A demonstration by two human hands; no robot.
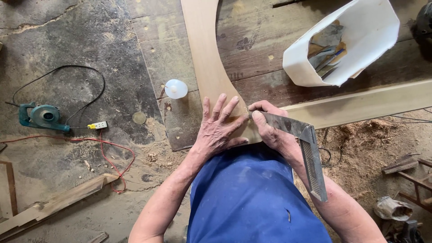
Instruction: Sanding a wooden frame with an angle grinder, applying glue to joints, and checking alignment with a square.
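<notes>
Left hand [219, 128] spread flat, fingers wide, pinning curved wood piece [208, 67] at near edge of worktop [252, 36]; right hand [269, 126] closed on metal try square [302, 148], blade at that edge. Wood likely stiff, light, smooth; best gripped along sides. White tub [348, 42] right, glue bottle [176, 88] left, open room between

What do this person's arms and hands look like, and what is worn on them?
Both arms are bare along all of their visible length, with no sleeves showing. The left hand and right hand are bare too: no gloves, rings, watch or wristband in sight. Veins and creases stand out on the backs of the hands. The torso is covered by a blue garment with a small tear in the fabric.
</notes>
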